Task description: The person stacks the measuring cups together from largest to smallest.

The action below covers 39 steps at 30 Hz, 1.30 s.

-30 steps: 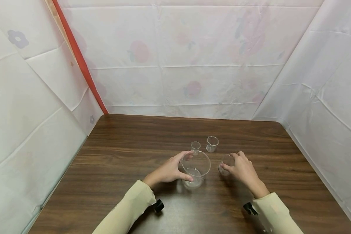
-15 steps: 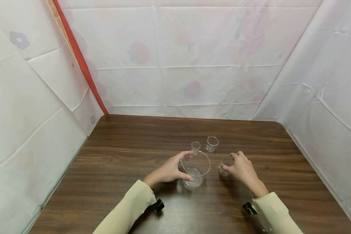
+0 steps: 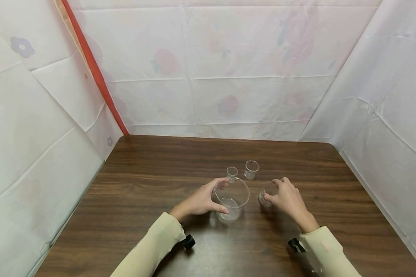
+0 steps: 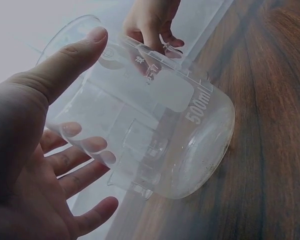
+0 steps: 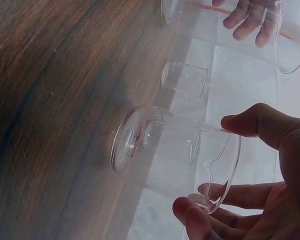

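Observation:
My left hand [image 3: 202, 199] grips a large clear glass beaker [image 3: 233, 211] from its left side, thumb on the near wall and fingers round the far one. A "500ml" mark shows on that beaker [image 4: 205, 135] in the left wrist view, and its base is at the table. To the right, my right hand [image 3: 287, 199] holds a smaller glass beaker [image 3: 265, 200] near its rim, between thumb and fingers. The right wrist view shows this beaker [image 5: 160, 155] upright with its base on the wood, apart from the large one.
Behind the large beaker stands a tiny beaker [image 3: 232, 171], partly hidden by it. Right of that is a slightly bigger beaker [image 3: 251, 170]. All are on a dark wooden table [image 3: 152, 165], with white patterned sheets [image 3: 208, 100] hanging at its back and sides.

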Available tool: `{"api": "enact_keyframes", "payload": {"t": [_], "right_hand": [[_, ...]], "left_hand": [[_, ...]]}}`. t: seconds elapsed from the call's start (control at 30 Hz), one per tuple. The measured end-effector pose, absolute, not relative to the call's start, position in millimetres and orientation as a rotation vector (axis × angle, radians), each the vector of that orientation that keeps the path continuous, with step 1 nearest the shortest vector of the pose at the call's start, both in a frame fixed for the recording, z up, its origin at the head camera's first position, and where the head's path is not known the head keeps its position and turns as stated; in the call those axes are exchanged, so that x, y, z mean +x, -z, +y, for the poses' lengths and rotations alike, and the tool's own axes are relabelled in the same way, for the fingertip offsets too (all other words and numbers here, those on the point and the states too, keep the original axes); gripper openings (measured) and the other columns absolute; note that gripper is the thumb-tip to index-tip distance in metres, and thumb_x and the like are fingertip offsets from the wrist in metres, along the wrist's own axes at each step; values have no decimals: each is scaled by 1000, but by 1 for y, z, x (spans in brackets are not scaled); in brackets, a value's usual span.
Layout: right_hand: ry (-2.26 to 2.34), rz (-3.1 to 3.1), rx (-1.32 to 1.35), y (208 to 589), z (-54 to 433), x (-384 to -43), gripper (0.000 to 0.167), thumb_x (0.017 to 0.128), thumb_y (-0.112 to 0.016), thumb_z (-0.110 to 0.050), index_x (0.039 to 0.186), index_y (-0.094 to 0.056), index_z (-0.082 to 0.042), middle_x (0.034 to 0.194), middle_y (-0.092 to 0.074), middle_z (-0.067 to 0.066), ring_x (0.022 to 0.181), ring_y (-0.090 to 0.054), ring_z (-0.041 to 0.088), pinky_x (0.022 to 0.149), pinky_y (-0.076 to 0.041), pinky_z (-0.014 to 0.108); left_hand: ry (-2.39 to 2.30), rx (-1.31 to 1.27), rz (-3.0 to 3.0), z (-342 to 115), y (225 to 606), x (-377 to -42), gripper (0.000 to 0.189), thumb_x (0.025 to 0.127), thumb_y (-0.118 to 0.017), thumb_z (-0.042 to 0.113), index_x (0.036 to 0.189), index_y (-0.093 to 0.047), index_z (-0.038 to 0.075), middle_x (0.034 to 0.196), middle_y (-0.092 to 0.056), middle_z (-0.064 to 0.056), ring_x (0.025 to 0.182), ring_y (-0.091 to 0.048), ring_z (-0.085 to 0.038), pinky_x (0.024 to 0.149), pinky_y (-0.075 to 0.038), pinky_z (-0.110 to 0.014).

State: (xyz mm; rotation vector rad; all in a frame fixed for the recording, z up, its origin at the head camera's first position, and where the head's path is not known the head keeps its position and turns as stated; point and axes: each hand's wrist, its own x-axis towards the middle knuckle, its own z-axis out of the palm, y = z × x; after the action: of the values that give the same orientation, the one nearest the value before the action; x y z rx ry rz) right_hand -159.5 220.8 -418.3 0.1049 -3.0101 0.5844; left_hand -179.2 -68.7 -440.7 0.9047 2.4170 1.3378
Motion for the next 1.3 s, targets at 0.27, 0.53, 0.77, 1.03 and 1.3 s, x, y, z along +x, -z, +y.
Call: {"api": "enact_keyframes", "payload": {"t": [0.27, 0.53, 0.77, 1.03, 1.3], "right_hand": [[-608, -2993, 77, 415, 222, -159, 56, 79, -73, -32, 121, -63, 4, 108, -58, 23, 85, -62, 38, 76, -48, 56], [-626, -2948, 90, 413, 223, -158, 56, 79, -74, -31, 121, -63, 3, 109, -58, 23, 86, -62, 38, 78, -47, 57], [-644, -2908, 119, 410, 225, -158, 55, 79, -74, -31, 122, -63, 3, 107, -59, 21, 85, -61, 35, 77, -46, 56], [-653, -2881, 132, 404, 226, -158, 50, 78, -74, -28, 119, -66, 0, 104, -59, 21, 84, -60, 34, 74, -47, 53], [-659, -2872, 143, 398, 226, -157, 53, 79, -74, -27, 121, -64, 3, 107, -60, 23, 89, -62, 37, 76, -48, 55]], "left_hand": [[-1346, 919, 2416, -69, 441, -180, 91, 71, -87, 33, 145, -39, 9, 142, -53, -14, 131, -50, -23, 110, -39, -47], [-1360, 906, 2407, -69, 442, -180, 90, 71, -87, 32, 144, -40, 10, 141, -53, -14, 131, -49, -23, 110, -39, -48], [-1369, 912, 2396, -69, 443, -180, 92, 71, -87, 32, 145, -38, 6, 142, -52, -15, 131, -49, -25, 110, -38, -49], [-1366, 906, 2396, -69, 442, -181, 93, 71, -87, 33, 145, -38, 8, 143, -51, -13, 132, -49, -24, 110, -38, -49], [-1374, 905, 2394, -69, 442, -180, 92, 71, -87, 32, 145, -39, 7, 143, -51, -13, 131, -49, -24, 110, -38, -48]]}}
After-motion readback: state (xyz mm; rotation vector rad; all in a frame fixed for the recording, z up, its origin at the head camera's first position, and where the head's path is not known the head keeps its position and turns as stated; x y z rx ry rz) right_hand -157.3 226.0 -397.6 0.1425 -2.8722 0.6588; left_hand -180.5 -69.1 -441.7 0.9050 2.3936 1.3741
